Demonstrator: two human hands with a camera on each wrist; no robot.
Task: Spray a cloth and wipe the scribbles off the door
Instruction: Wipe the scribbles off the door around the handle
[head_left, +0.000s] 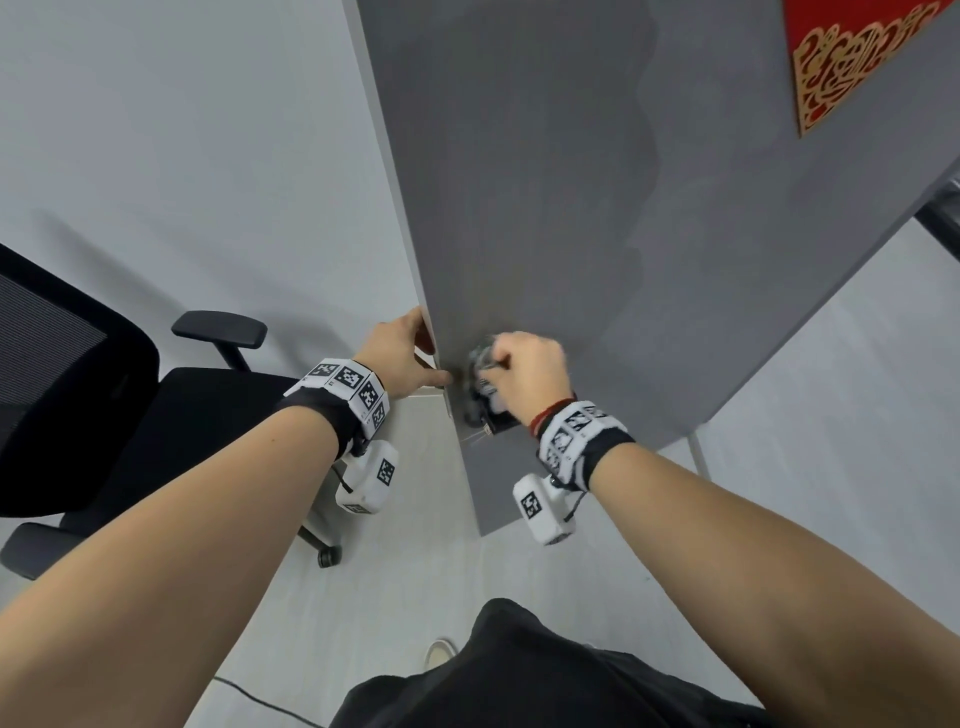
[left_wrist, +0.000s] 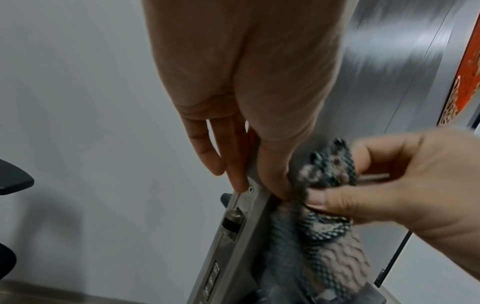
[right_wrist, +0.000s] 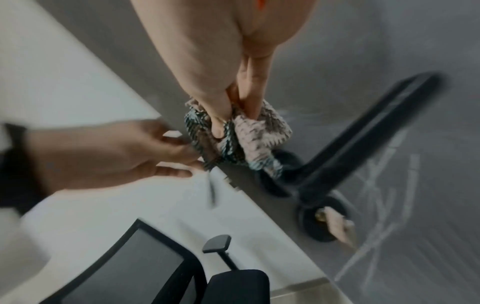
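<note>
1. In the head view the black door handle (head_left: 480, 410) is mostly hidden under the right hand (head_left: 524, 371) and the cloth (head_left: 483, 358); only a dark lump shows below the knuckles.
2. The right wrist view is blurred — the handle (right_wrist: 363, 131) reads as a long black lever, and a key (right_wrist: 337, 224) in the round lock below it is a pale smear.
3. White scribbles (right_wrist: 381, 205) show on the grey door (head_left: 545, 208) just beyond the handle in the right wrist view; their shapes are hard to make out, and in the head view they cannot be seen.
4. A red and gold ornament (head_left: 852, 57) on the door is cut off at the top right corner.
5. The right hand (right_wrist: 223, 72) grips the bunched, dark patterned cloth (right_wrist: 244, 135), fingers and thumb curled round it, and holds it against the door face just above the handle's base, close to the door's edge.
6. The left hand (head_left: 402, 353) clasps the door's edge (left_wrist: 253, 197) at the same height — fingers (left_wrist: 228, 164) on the narrow side by the metal latch plate (left_wrist: 233, 224), thumb round on the face, almost touching the cloth (left_wrist: 330, 164).
7. The two hands sit just beside each other, the cloth between them.
8. A black office chair (head_left: 104, 395) stands to the left on the pale floor.
</note>
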